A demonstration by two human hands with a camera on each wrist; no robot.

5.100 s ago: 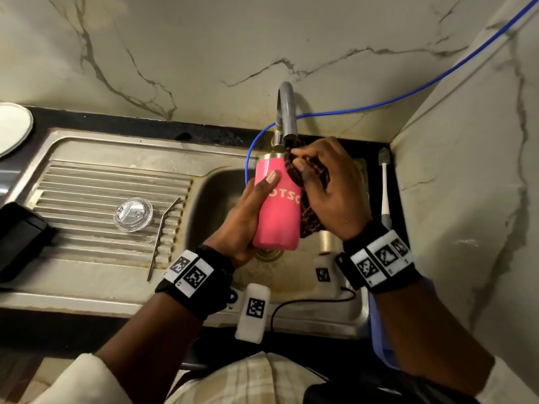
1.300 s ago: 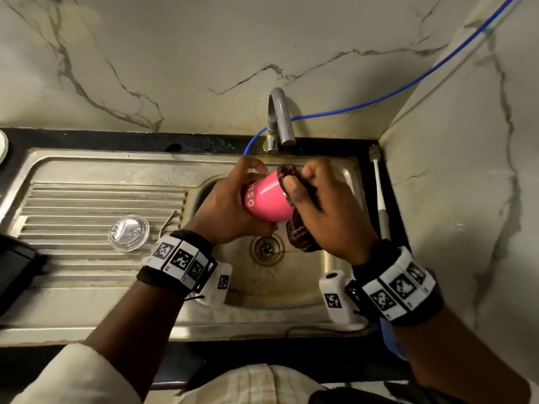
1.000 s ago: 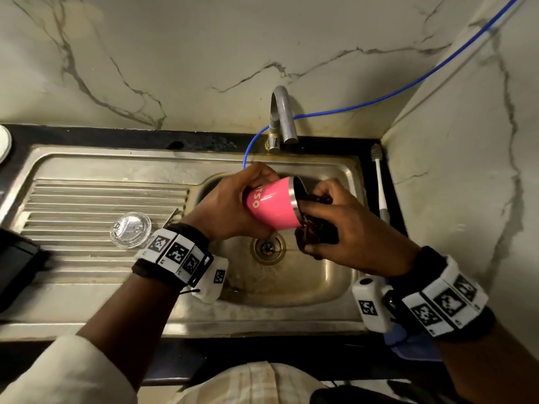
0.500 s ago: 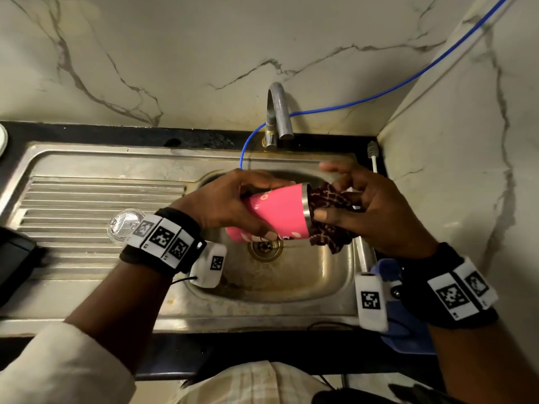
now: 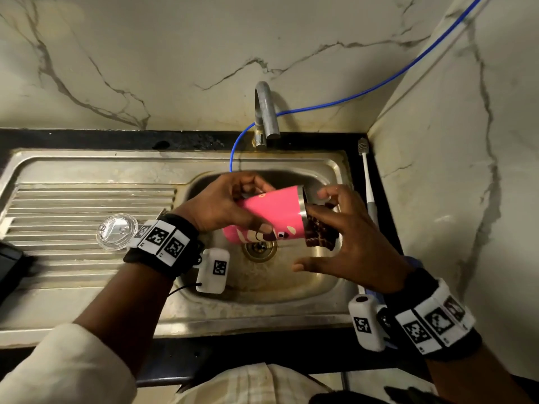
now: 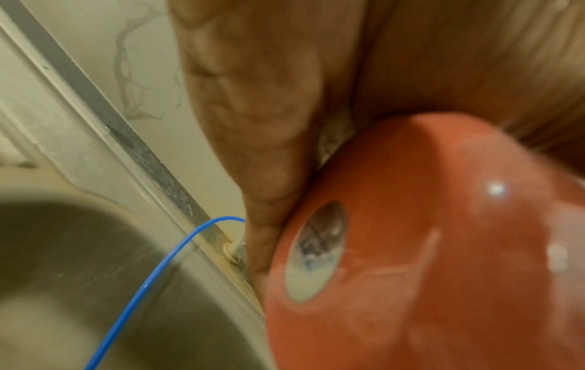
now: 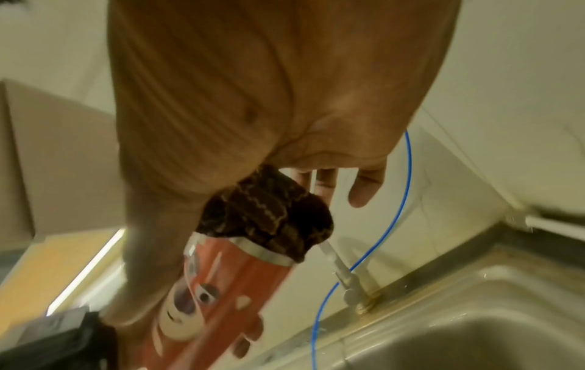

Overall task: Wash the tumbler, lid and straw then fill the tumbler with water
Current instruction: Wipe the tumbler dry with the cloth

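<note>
My left hand (image 5: 215, 205) grips the pink tumbler (image 5: 274, 211) on its side over the sink basin (image 5: 262, 313), its steel-rimmed mouth pointing right. A dark brown patterned cloth (image 5: 319, 234) is stuffed in that mouth, and my right hand (image 5: 350, 243) presses on it with fingers stretched out and thumb spread away. The right wrist view shows the cloth (image 7: 269, 220) bulging from the tumbler (image 7: 221, 288) under my palm. Close up in the left wrist view is the tumbler's base (image 6: 443, 250). The clear lid (image 5: 116, 231) lies on the drainboard. My left wrist hides the straw.
The tap (image 5: 265, 112) stands at the back of the basin, with no water visible from it. A blue hose (image 5: 350, 97) runs from it up the marble wall. A white brush (image 5: 366, 176) lies along the right rim. A black object (image 5: 11, 266) sits at the drainboard's left edge.
The tumbler has turned in my left hand, and a cartoon face now shows on its lower side. My right hand has shifted on the cloth and its thumb has spread away.
</note>
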